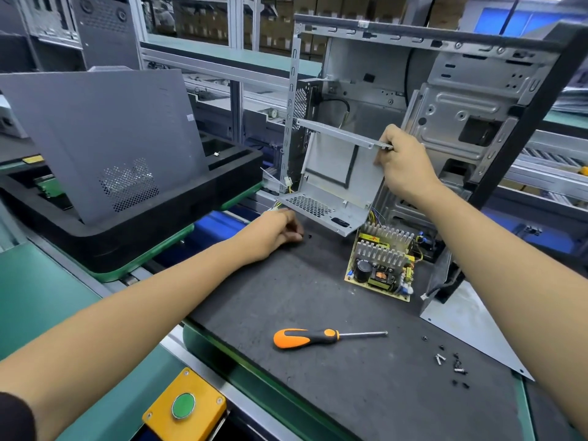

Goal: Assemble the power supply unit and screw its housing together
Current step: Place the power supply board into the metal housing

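My right hand grips the right edge of the grey metal power supply housing and holds it tilted above the dark mat. The housing has a perforated lower flap and a white insulating sheet inside. My left hand rests on the mat left of the housing, fingers curled near a small black screw; whether it holds anything is hidden. The power supply circuit board, with finned heat sinks, lies flat on the mat below the housing. An orange-and-black screwdriver lies nearer me.
An open computer case stands behind the housing. Several loose screws lie on the mat at right, beside a flat metal panel. A grey side panel leans in a black tray at left. A yellow box with a green button sits near me.
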The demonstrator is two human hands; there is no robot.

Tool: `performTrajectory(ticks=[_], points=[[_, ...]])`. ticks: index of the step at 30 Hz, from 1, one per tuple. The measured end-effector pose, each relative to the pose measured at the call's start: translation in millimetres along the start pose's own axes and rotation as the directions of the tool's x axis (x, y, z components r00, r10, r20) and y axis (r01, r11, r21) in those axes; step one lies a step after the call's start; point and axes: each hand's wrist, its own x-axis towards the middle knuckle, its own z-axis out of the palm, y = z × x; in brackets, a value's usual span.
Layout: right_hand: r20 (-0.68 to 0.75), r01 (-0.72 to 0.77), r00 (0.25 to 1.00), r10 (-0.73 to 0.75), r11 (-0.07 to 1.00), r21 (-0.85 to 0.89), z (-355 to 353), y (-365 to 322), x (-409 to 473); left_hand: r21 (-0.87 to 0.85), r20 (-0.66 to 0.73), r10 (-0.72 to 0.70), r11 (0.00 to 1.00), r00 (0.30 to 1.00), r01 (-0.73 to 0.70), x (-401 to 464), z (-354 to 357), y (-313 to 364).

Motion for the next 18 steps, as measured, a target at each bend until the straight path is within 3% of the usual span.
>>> performTrajectory(ticks=[3,6,10,18], points=[[-0.018,-0.005,1.000,0.005,1.000,0.002,-1.1,-1.7,-1.3,-0.083,-0.055,-0.136,0.988,0.989,0.131,19.3,6.5,9.0],[-0.015,-0.004,1.000,0.004,1.000,-0.001,-1.1,-2.6,-1.7,-0.043,-0.023,-0.257,0.966,0.966,0.256,40.2,18.0,16.3],[-0.009,-0.006,1.000,0.006,1.000,-0.007,-0.8,-3.1,-2.1,0.118,0.090,-0.250,0.964,0.964,0.239,52.2,25.6,19.6],[-0.002,-0.007,1.000,0.007,1.000,-0.027,-2.6,-4.3,-4.1,0.091,0.176,-0.229,0.972,0.958,0.215,48.2,26.3,23.9]])
